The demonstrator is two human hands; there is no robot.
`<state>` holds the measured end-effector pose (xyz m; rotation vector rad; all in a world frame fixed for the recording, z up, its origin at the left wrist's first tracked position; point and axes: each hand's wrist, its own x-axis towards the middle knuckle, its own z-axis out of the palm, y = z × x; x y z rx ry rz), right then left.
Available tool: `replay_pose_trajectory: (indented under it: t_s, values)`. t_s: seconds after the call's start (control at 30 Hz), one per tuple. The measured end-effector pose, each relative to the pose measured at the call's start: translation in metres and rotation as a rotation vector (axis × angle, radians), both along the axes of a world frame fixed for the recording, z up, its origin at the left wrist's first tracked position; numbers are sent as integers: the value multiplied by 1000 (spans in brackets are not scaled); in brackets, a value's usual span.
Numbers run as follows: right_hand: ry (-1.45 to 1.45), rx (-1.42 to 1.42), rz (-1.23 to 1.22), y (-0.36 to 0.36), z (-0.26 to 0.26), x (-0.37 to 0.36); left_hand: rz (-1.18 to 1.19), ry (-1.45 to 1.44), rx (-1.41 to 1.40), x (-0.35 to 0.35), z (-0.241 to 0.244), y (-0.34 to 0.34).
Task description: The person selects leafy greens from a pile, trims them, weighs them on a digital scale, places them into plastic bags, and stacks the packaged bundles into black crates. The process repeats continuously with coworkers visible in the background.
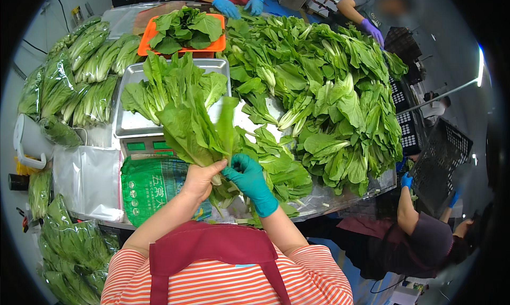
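Observation:
My bare left hand (201,179) grips the base of a bunch of leafy greens (191,135), its leaves fanning up and away from me. Against that bunch, my right hand (251,181) in a teal glove pinches the lower end of a single long leaf (227,123), whose upper part is blurred. Just beyond the held bunch, more greens (153,91) lie on the metal tray (133,123) of a digital scale (143,145). Loose greens (285,169) lie on the table to the right of my gloved hand. A green printed sack (139,189) lies below the scale.
A large pile of greens (330,86) covers the table's right side. An orange basket (179,50) holds greens behind the scale. Bagged greens (93,62), clear plastic bags (87,181) and a white jug (32,141) are leftward. Co-workers stand across and right, one near a black crate (440,165).

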<state>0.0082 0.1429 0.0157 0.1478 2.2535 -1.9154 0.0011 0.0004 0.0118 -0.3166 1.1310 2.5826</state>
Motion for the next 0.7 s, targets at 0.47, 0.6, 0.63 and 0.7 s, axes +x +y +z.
replay_pose_trajectory:
  t_s: [0.47, 0.6, 0.63, 0.7]
  values:
    - [216, 1472, -32, 130, -78, -140, -185, -12, 218, 7, 7, -18]
    - [104, 104, -256, 124, -81, -138, -160, -26, 306, 7, -4, -37]
    - [-47, -56, -282, 100, -40, -126, -108, 38, 319, 6, -6, -40]
    - [-68, -525, -290, 86, -23, -99, -65, 165, 353, 2, -3, -37]
